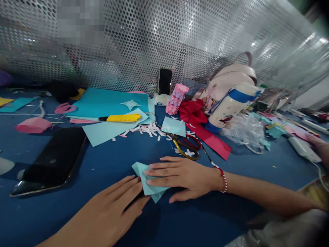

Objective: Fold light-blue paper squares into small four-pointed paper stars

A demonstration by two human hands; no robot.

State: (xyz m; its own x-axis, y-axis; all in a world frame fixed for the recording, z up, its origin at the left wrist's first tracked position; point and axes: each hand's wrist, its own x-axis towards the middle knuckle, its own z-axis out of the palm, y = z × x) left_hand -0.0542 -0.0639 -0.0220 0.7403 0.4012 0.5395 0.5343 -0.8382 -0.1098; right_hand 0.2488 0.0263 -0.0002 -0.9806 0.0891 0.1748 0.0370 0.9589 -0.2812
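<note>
A small folded piece of light blue paper (147, 181) lies on the blue table (115, 161) close in front of me. My right hand (182, 176) lies flat on it, fingers stretched out to the left and pressing the fold; a red bead bracelet is on that wrist. My left hand (120, 202) rests flat beside the paper's left edge, fingertips touching it.
A black phone (52, 161) lies at left. Scissors (186, 145) and white paper scraps (151, 130) sit behind the paper. A yellow utility knife (123, 118) rests on teal sheets. Red paper (203, 127), a white bottle (231, 104), a bag and another person's hand (320, 147) are at right. A perforated metal screen (164, 41) closes the back.
</note>
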